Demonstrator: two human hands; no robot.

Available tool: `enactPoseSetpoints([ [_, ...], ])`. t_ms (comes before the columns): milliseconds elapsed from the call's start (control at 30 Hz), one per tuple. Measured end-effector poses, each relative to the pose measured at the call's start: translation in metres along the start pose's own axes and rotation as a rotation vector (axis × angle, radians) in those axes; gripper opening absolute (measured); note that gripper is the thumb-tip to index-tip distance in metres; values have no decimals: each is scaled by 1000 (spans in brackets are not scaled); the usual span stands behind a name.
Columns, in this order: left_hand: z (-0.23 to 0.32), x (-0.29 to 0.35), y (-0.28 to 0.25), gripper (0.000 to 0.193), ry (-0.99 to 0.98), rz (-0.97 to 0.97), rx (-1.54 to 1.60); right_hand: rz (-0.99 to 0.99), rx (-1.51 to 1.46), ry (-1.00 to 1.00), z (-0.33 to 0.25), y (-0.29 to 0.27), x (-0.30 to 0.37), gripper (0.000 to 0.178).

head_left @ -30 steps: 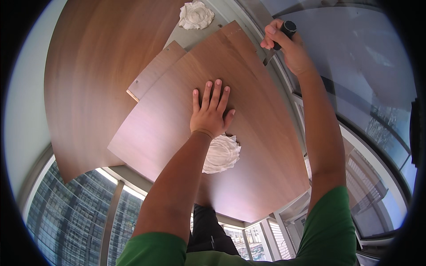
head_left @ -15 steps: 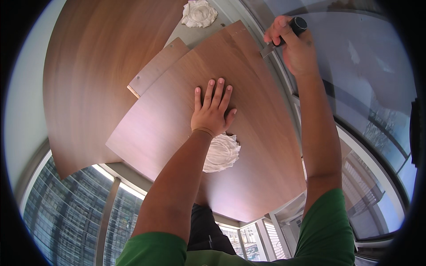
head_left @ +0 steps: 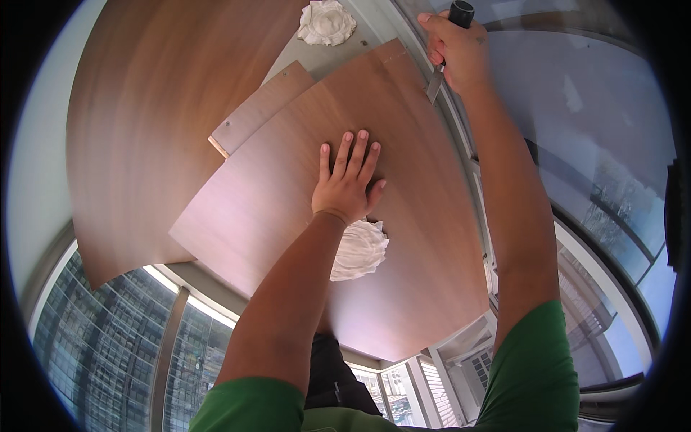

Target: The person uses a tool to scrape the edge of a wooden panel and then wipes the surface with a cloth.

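Note:
My left hand (head_left: 348, 180) lies flat with fingers spread on a brown wood-grain panel (head_left: 259, 216). A crumpled white cloth (head_left: 362, 252) rests on the panel by my left wrist. At the upper right, my right hand (head_left: 464, 57) is wrapped round the black handle of a chisel (head_left: 435, 85). Its flat metal blade points down at the panel's right edge, near the far corner. Whether the tip touches the edge I cannot tell.
A smaller board (head_left: 263, 108) with screws juts out from under the panel. Another large brown panel (head_left: 144, 158) stands at the left. A second white cloth (head_left: 326, 23) lies at the far end. Glass (head_left: 561, 93) runs along the right; windows (head_left: 101, 338) are at lower left.
My right hand has moved up and slightly left, and the chisel now stands steeper against the panel's edge. My left hand stays flat in nearly the same place.

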State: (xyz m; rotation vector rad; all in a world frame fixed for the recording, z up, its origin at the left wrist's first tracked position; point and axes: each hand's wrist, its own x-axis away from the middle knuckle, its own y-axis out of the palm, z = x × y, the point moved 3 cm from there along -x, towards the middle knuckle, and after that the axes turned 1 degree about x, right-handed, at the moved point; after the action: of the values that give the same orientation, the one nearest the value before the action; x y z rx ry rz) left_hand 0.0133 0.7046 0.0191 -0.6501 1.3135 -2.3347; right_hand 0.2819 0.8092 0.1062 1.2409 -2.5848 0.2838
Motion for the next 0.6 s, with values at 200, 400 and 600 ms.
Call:
enactPoseSetpoints([
  [200,1,-1,-1,68,22,0,0,56,46,68,12,8,-11,32],
  [400,-3,1,-2,67,3,-8,-13,-28,-11,63,5,5,-9,24],
  [600,1,-3,-2,67,26,-1,-11,43,0,92,32,8,-13,32],
])
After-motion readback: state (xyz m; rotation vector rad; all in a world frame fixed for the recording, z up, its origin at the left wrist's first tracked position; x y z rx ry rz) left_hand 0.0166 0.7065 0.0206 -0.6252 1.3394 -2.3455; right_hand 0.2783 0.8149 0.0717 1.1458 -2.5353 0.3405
